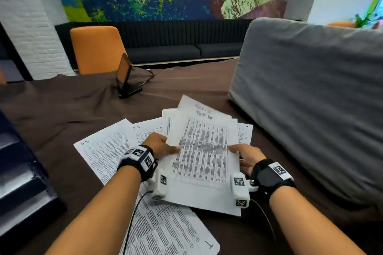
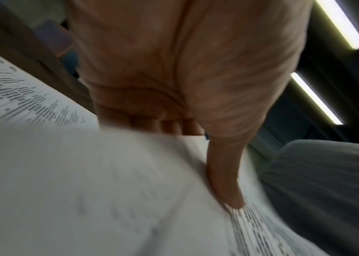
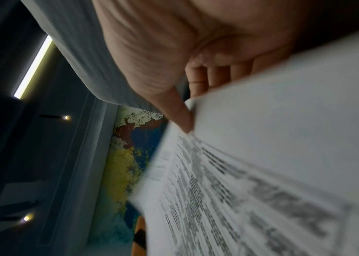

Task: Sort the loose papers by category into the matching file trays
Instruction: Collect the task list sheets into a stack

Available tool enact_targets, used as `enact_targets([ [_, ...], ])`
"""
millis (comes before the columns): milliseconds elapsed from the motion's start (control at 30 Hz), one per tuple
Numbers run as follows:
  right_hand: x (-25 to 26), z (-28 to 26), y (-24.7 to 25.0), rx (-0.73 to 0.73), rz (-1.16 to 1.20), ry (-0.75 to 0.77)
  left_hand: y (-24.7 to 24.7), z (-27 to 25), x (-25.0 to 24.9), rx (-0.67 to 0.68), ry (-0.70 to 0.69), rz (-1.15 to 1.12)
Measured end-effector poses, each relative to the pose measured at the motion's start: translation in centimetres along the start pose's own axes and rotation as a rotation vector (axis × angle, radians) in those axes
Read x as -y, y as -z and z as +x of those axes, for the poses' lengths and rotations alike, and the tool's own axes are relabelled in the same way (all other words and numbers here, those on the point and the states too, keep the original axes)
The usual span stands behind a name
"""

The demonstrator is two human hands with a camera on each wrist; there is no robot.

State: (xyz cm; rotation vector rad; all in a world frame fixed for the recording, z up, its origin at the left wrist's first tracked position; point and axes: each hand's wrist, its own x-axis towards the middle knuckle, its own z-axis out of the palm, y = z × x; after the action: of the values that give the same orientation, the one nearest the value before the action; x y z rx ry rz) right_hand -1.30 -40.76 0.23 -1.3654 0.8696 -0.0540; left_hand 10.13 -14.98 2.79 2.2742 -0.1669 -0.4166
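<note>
My left hand [image 1: 159, 146] and right hand [image 1: 246, 156] each pinch an edge of the table sheet [image 1: 204, 151], lifted above the loose papers [image 1: 107, 151] on the worktop [image 1: 62, 105]. Uneven pulling could tear or crumple it.

left hand [image 2: 174, 72], thumb on printed sheet [image 2: 86, 190]

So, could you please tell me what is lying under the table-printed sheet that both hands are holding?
Under the table-printed sheet, held by the left hand and right hand, more printed papers fan out over the brown cloth. How many lie directly beneath it is hidden.
</note>
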Motion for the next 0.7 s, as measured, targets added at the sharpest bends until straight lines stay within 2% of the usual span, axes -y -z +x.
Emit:
enact_targets([
  [67, 0.0, 0.1, 0.5, 0.046, -0.053, -0.038, -0.9, 0.2, -0.2, 0.082, -0.013, 0.039],
  [133, -0.1, 0.4, 0.8, 0.064, -0.126, -0.060, -1.9, 0.5, -0.5, 0.087, 0.010, 0.023],
  [267, 1.0, 0.7, 3.3, -0.220, -0.342, 0.030, -3.5, 1.8, -0.9, -0.043, 0.058, 0.116],
  [367, 1.7, 1.5, 6.7, -0.309, -0.385, 0.063, -3.5, 3.3, -1.4, -0.075, 0.061, 0.184],
  [533, 2.3, 2.5, 8.4, -0.259, -0.361, 0.153, -4.3, 5.5, -2.0, -0.162, 0.244, 0.198],
  [700, 3.2, 3.7, 6.5, -0.126, -0.351, 0.230, -4.4, 7.1, -1.8, -0.163, 0.305, 0.214],
])
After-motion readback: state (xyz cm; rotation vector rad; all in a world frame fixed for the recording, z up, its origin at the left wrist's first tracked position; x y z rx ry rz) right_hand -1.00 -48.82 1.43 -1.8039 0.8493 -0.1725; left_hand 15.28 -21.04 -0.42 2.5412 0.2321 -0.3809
